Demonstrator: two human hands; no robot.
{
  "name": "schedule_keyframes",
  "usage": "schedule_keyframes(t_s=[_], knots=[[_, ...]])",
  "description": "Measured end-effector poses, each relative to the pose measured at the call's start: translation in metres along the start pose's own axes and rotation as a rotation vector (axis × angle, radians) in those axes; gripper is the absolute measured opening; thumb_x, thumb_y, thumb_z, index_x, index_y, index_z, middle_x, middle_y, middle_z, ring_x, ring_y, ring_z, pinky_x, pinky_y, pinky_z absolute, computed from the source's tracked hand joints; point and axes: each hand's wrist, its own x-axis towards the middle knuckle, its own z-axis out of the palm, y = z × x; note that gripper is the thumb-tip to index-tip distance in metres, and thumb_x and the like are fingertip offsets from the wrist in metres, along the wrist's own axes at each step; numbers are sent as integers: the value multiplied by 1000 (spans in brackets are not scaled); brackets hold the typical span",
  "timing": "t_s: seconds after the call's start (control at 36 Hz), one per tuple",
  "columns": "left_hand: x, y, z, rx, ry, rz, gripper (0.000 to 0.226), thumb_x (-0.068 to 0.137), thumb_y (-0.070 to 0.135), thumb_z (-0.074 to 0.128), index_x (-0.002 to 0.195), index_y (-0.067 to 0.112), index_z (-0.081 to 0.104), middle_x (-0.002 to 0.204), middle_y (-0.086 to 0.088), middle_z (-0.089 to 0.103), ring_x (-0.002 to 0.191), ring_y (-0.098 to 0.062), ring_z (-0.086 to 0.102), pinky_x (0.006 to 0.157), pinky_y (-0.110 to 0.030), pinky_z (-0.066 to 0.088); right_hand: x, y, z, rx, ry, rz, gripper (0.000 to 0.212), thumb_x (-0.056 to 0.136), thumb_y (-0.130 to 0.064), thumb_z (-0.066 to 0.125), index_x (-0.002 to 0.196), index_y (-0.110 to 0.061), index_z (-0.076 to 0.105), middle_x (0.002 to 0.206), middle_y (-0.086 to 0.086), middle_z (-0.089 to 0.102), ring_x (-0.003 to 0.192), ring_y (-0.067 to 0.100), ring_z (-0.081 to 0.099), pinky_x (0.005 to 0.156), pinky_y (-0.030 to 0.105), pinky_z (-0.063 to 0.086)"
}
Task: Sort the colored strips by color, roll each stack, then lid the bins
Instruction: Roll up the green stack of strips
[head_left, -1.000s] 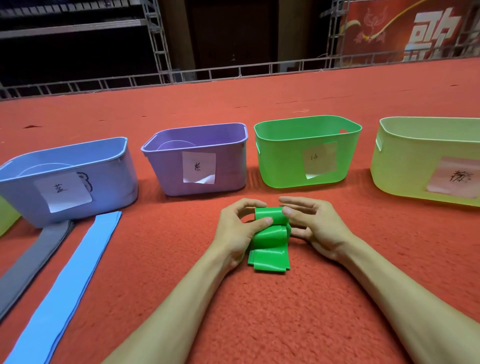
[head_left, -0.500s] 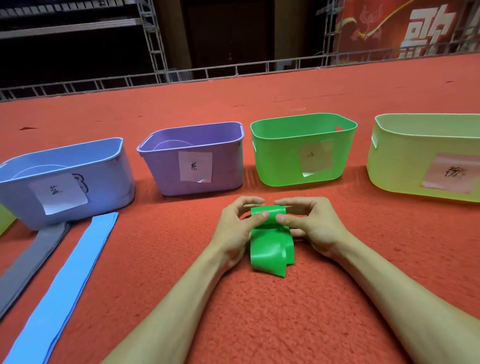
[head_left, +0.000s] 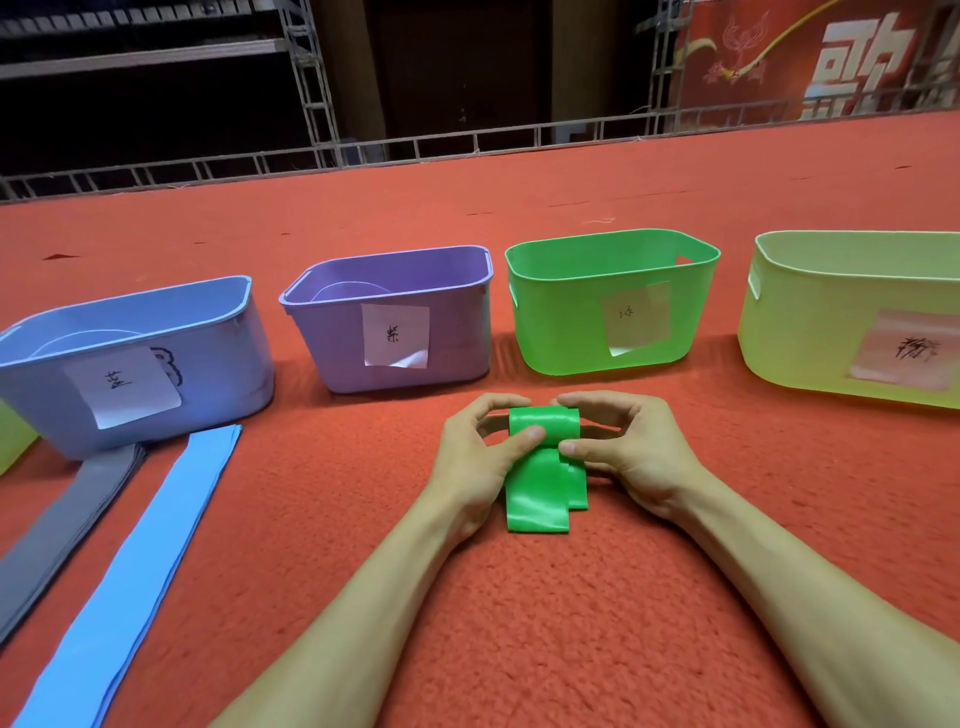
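Green roll (head_left: 544, 427): I see it on the carpet (head_left: 519, 634) between 2 hands, axis left-right, loose end toward me
Left hand (head_left: 475, 460): curled, pinching its left end
Right hand (head_left: 634, 457): curled, pinching its right end

This looks like a stage or event hall rather than a home. A red carpet (head_left: 571, 649) runs under the fingers (head_left: 498, 402) and far beyond them. Past the fingers, at the carpet's far edge, lies a low metal truss rail (head_left: 467, 143), with upright truss towers (head_left: 311, 78) behind it. Up and right of the fingers hangs a red banner (head_left: 753, 52) with large pale characters. The rest back there is dark, with what may be shelving (head_left: 130, 52).
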Motion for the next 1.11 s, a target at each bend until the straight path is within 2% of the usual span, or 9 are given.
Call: schedule_keyframes(t_s=[0.17, 0.31, 0.39, 0.53, 0.61, 0.69, 0.78, 1.0, 1.11], knots=[[0, -2, -2, 43, -3, 46, 36, 73, -15, 70, 90, 15, 62, 94, -1, 66, 75, -2, 65, 68, -29, 57, 1, -6, 1, 100, -45, 101, 52, 66, -9, 71, 118, -9, 62, 106, 16, 70, 91, 29, 69, 78, 44, 58], [0, -2, -2, 51, -24, 75, 41, 70, -20, 67, 89, 15, 61, 101, -9, 65, 73, -20, 64, 69, -37, 57, 1, -4, 5, -48, -20, 101, 43, 72, -21, 70, 113, -11, 65, 102, 11, 72, 88, 22, 70, 73, 37, 59], [0, -3, -2, 67, -28, 92, 42, 69, -20, 68, 88, 16, 61, 104, -12, 65, 81, -24, 65, 75, -44, 56, 2, -2, 5, -112, -5, 69, 25, 83, -14, 67, 108, -10, 67, 95, 11, 73, 76, 15, 69, 59, 26, 54], [-1, -2, -2, 54, -41, 53, 42, 70, -21, 67, 90, 16, 60, 104, -8, 66, 77, -23, 65, 64, -35, 56, 3, 0, 3, -135, 9, 54, 24, 81, -7, 69, 105, -7, 68, 98, 12, 73, 87, 20, 69, 73, 40, 58], [-2, 1, 1, -17, -61, 2, 38, 75, -18, 64, 96, 14, 59, 97, 2, 65, 75, -12, 66, 74, -40, 55, 1, -3, 3, -144, 14, 11, 29, 77, 0, 72, 103, -10, 69, 96, 6, 74, 82, 14, 69, 60, 29, 56], [-1, 1, 3, -39, -36, -33, 26, 82, -7, 65, 98, 13, 60, 93, 5, 64, 75, 0, 63, 82, -45, 51, 1, -2, 1, -193, 24, -30, 33, 72, 4, 75, 101, -13, 70, 97, 5, 74, 86, 12, 69, 64, 31, 58], [1, -1, 3, -35, -8, -70, 21, 83, 1, 67, 97, 16, 62, 94, 0, 66, 84, -12, 63, 85, -49, 52, 2, 0, -1, -215, 26, -53, 37, 70, 7, 76, 101, -12, 70, 99, 7, 74, 90, 20, 70, 73, 39, 59], [1, -2, 1, -114, -22, -130, 24, 80, -4, 69, 95, 13, 62, 89, -7, 70, 77, -16, 67, 67, -30, 58, -1, -3, 0, -174, 28, -73, 40, 68, 16, 72, 103, -4, 69, 97, 12, 73, 79, 16, 70, 52, 22, 52], [0, -1, -1, -126, -3, -107, 31, 73, -12, 70, 93, 11, 63, 86, -6, 71, 73, -13, 68, 61, -27, 56, -2, -3, 0, -152, 2, -55, 42, 69, 16, 72, 104, -8, 69, 102, 11, 73, 84, 19, 71, 55, 29, 56]])
